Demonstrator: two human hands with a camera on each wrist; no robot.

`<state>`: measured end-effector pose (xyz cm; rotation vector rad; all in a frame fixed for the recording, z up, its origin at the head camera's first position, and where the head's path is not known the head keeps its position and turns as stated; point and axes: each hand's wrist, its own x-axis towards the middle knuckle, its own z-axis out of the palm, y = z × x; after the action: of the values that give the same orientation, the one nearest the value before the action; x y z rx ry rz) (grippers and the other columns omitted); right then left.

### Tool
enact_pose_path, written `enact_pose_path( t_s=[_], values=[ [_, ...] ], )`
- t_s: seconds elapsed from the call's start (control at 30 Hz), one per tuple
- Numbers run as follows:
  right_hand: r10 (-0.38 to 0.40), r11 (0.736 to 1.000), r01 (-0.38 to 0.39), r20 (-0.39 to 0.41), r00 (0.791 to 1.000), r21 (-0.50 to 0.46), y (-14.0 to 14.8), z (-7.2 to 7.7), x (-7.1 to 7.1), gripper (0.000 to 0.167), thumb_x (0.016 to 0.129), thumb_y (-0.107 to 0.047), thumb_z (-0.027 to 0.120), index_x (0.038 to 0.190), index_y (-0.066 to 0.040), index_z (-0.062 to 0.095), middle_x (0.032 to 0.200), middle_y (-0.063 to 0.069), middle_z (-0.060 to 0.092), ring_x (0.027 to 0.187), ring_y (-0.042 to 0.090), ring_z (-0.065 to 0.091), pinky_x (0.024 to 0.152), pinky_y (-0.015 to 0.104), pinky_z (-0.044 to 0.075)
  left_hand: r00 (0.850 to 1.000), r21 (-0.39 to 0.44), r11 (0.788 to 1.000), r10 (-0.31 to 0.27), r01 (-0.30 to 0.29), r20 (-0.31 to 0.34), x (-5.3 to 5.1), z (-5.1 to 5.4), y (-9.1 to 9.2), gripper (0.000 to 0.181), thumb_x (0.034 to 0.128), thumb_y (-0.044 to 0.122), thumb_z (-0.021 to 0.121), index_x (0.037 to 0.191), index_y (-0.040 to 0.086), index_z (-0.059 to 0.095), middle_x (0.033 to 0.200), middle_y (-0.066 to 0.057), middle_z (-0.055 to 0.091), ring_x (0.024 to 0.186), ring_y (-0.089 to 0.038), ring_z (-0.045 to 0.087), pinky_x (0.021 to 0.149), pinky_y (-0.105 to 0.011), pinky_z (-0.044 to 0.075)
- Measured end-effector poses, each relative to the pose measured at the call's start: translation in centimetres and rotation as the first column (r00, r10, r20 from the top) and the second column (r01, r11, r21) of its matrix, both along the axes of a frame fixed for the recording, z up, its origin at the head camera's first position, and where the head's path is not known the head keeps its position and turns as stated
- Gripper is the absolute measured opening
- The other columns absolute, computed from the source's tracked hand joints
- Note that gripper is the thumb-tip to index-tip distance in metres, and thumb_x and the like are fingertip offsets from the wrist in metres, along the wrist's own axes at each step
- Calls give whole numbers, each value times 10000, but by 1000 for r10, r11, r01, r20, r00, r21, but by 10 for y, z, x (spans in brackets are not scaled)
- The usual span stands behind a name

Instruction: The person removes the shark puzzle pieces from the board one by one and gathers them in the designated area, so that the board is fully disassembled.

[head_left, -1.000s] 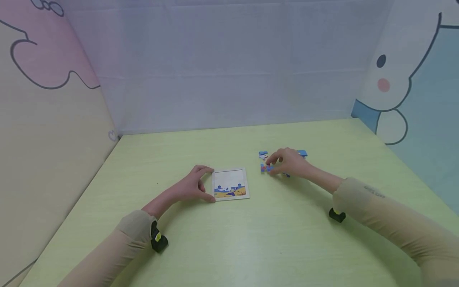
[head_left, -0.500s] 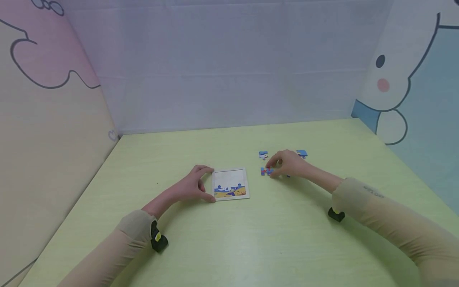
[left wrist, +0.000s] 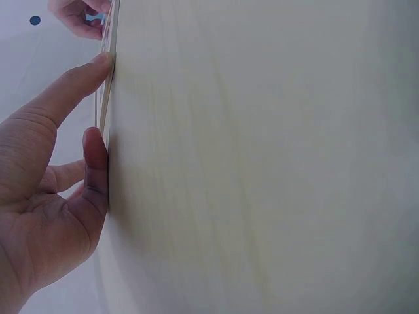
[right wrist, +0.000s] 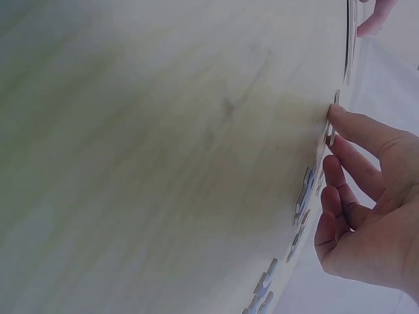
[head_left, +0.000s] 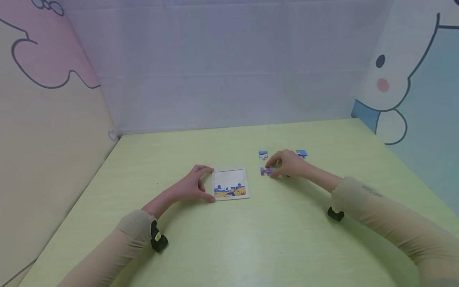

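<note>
My left hand (head_left: 188, 186) holds a white-rimmed jigsaw tray (head_left: 247, 187) at its left side, index finger at the far corner and thumb at the near corner. Joined pieces with yellow, blue and white printing fill the tray's near part; its far part shows bare white. To the right, my right hand (head_left: 288, 162) pinches a red-and-blue puzzle piece (head_left: 263, 171) flat near the table between thumb and index finger. The right wrist view shows that piece (right wrist: 332, 134) edge-on at the fingertips, the other fingers curled. My right hand partly hides other pieces.
Loose puzzle pieces lie around my right hand: a blue-and-white one (head_left: 263, 154) behind its fingertips and a blue one (head_left: 302, 153) beyond the wrist. More loose pieces (right wrist: 262, 288) show edge-on in the right wrist view. Printed cloth walls enclose the pale green table (head_left: 229, 239).
My right hand has shifted very slightly, and the piece at its fingertips has turned or slid a little toward me. My left hand and the tray stay where they were.
</note>
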<state>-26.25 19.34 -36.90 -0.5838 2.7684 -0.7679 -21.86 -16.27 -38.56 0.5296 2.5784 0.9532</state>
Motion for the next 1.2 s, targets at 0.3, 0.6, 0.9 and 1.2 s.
enact_pose_path(
  t_s=[0.3, 0.6, 0.9, 1.2],
  values=[
    [8, 1000, -8, -13, 1000, -1, 1, -1, 0, 297, 794, -206, 822, 1078, -144, 760, 1187, 90, 702, 1092, 259, 585, 988, 459, 463, 1000, 3, 1000, 6, -6, 4, 1, 0, 0, 970, 723, 294, 891, 1515, 137, 354, 1554, -111, 237, 774, -146, 537, 704, -245, 452],
    [15, 1000, -15, -10, 1000, -17, 2, -1, 0, 297, 793, -201, 821, 1077, -142, 757, 1177, 89, 706, 1096, 263, 592, 991, 466, 459, 1000, -1, 1000, 2, -2, 1, -3, -4, -2, 975, 717, 322, 892, 1513, 145, 358, 1554, -114, 237, 779, -141, 545, 713, -248, 458],
    [29, 999, -29, 1, 1000, 25, -2, 1, 0, 334, 795, -196, 820, 1114, -130, 743, 1191, 91, 703, 1145, 280, 589, 1031, 487, 448, 1000, -5, 1000, 2, -2, 5, -1, -3, -1, 971, 721, 317, 890, 1514, 142, 357, 1551, -112, 238, 784, -141, 548, 723, -250, 457],
    [50, 998, -49, -35, 998, 26, -12, 4, 10, 475, 780, -181, 834, 1209, -44, 685, 1250, 132, 677, 1181, 325, 579, 1018, 484, 466, 1000, -1, 1000, 0, 0, 8, 0, -2, 0, 969, 722, 309, 891, 1512, 136, 358, 1548, -118, 240, 784, -142, 546, 717, -247, 457]
  ],
)
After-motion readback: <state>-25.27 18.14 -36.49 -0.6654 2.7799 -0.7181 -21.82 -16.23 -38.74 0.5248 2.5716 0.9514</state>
